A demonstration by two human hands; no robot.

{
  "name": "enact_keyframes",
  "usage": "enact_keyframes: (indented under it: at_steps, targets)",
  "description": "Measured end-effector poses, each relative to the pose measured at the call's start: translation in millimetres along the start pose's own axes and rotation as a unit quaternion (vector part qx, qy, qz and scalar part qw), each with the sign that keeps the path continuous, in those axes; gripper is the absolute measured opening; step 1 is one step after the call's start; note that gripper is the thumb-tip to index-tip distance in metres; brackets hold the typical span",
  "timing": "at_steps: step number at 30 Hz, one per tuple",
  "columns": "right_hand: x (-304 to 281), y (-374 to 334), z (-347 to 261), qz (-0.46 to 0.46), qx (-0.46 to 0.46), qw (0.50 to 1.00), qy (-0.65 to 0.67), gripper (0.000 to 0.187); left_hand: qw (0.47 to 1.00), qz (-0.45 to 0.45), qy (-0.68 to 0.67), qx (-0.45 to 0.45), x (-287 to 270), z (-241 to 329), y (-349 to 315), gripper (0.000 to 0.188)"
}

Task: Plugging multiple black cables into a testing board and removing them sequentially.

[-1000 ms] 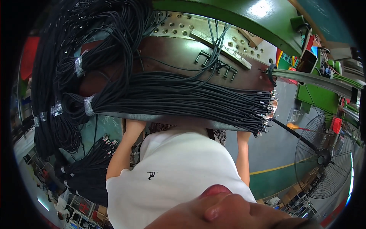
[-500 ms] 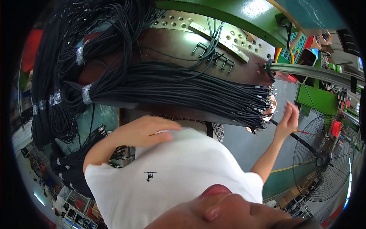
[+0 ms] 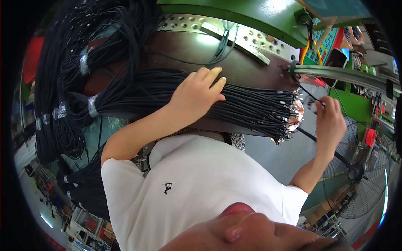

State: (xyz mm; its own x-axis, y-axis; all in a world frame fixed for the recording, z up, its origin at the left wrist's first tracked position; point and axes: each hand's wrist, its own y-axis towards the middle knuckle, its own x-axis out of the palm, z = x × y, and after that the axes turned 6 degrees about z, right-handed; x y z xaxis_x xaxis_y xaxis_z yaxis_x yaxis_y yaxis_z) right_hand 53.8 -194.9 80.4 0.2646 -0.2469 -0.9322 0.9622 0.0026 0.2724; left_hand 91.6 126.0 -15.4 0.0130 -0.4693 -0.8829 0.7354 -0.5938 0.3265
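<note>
A thick bundle of black cables [image 3: 251, 106] lies across a brown worktop [image 3: 188, 50], its plug ends [image 3: 289, 117] pointing right. My left hand [image 3: 197, 94] rests on top of the bundle near its middle, fingers stretched flat over the cables. My right hand [image 3: 331, 121] is raised just past the plug ends and pinches a single thin black cable [image 3: 307, 94] between thumb and fingers. That cable runs up toward a metal rail [image 3: 347, 75]. My white shirt fills the lower middle of the view.
Coiled black cable bundles [image 3: 63, 83] tied with white tape hang at the left. A green machine frame [image 3: 234, 10] and a perforated metal panel [image 3: 188, 23] stand behind the worktop. A floor fan [image 3: 364, 188] stands at the lower right on the grey floor.
Both arms rose from under the worktop. My left hand landed on the bundle. My right hand moved in from open fingers to pinching a single cable.
</note>
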Motion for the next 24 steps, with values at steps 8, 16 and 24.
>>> enact_keyframes:
  at_steps: [8, 16, 24]
  targets:
    - [83, 63, -81, 0.099, -0.243, 0.927, 0.266, 0.035, 0.977, 0.037, -0.206, -0.037, -2, -11, 23, 0.014]
    - [116, 100, -96, -0.116, -0.261, 0.853, 0.438, 0.027, 0.873, -0.328, -0.35, -0.091, -44, 11, 51, 0.039]
    - [110, 89, -83, -0.171, -0.231, 0.802, 0.524, 0.025, 0.704, -0.414, -0.557, -0.148, 45, 102, 93, 0.028]
